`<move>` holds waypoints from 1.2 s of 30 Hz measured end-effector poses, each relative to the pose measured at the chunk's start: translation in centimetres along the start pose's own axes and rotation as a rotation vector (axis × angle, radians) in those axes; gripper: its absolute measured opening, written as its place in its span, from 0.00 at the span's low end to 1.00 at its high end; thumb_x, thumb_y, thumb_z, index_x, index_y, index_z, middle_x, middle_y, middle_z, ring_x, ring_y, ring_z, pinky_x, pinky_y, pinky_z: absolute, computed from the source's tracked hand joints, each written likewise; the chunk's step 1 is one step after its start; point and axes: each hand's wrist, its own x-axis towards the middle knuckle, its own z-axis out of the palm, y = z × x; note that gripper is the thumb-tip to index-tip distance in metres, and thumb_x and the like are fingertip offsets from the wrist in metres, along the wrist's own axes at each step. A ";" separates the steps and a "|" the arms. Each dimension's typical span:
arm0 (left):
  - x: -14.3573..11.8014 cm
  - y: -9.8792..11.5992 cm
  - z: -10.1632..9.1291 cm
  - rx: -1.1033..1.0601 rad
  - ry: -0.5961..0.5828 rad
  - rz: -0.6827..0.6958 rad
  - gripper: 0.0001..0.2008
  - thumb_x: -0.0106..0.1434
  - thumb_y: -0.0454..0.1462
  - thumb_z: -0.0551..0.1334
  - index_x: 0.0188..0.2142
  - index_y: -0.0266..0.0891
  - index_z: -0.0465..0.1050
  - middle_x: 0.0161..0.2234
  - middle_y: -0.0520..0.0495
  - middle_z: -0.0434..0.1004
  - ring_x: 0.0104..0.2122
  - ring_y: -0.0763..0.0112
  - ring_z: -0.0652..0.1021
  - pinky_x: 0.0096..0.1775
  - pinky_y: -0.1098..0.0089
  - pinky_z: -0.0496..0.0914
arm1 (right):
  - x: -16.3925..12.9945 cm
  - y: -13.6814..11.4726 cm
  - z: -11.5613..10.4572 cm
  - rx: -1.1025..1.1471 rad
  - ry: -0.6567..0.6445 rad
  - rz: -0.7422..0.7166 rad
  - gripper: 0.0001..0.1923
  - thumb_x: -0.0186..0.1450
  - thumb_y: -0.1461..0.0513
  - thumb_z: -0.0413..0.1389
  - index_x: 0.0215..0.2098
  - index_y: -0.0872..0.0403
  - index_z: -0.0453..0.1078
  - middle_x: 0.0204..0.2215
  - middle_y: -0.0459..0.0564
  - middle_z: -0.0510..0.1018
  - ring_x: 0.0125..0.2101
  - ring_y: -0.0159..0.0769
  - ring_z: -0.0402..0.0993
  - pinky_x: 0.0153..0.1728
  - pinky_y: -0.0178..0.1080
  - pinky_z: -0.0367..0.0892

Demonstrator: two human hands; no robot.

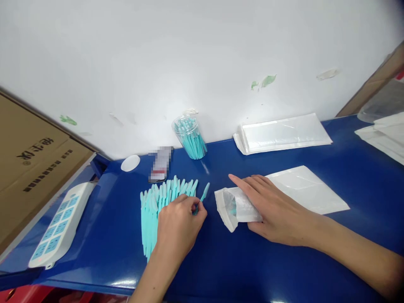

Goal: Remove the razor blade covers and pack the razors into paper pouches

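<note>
The left hand pinches one teal stick over a fanned row of teal sticks; just right, the right hand lies flat, fingers together, pinning a small white bag on the blue table; bagging seems underway, so next the stick needs aiming into the bag's mouth

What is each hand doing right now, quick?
Left hand: grip closed on one teal stick, beside the teal pile.
Right hand: open, flat, pressing on the small white bag.
</note>
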 end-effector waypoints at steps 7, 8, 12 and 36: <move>-2.4 1.9 -0.2 -0.695 0.485 -0.330 0.08 0.66 0.43 0.71 0.37 0.42 0.82 0.28 0.51 0.83 0.27 0.68 0.83 0.31 0.71 0.79 | -0.1 -0.2 -0.4 0.162 0.043 0.064 0.57 0.61 0.66 0.59 0.79 0.45 0.32 0.56 0.58 0.71 0.57 0.56 0.70 0.55 0.61 0.73; -2.7 2.6 0.4 -0.692 0.515 -0.291 0.06 0.66 0.42 0.71 0.36 0.42 0.83 0.29 0.51 0.82 0.29 0.68 0.82 0.31 0.70 0.79 | -0.1 -0.3 -0.4 0.184 0.050 0.065 0.58 0.61 0.67 0.59 0.79 0.44 0.32 0.56 0.57 0.71 0.56 0.55 0.70 0.55 0.60 0.73; -3.2 5.2 2.3 -0.581 0.347 -0.054 0.07 0.68 0.36 0.68 0.40 0.48 0.87 0.40 0.45 0.78 0.41 0.62 0.82 0.40 0.64 0.80 | -0.4 -0.4 -0.4 0.219 0.132 0.022 0.59 0.59 0.69 0.59 0.79 0.43 0.32 0.56 0.57 0.70 0.54 0.53 0.71 0.53 0.58 0.74; -0.5 -2.2 -0.8 0.258 -0.267 -0.357 0.16 0.69 0.53 0.60 0.36 0.53 0.85 0.34 0.51 0.86 0.34 0.56 0.83 0.30 0.66 0.61 | 0.3 -0.3 -0.7 0.118 0.028 -0.043 0.53 0.62 0.67 0.58 0.78 0.54 0.36 0.52 0.59 0.71 0.54 0.56 0.67 0.56 0.63 0.68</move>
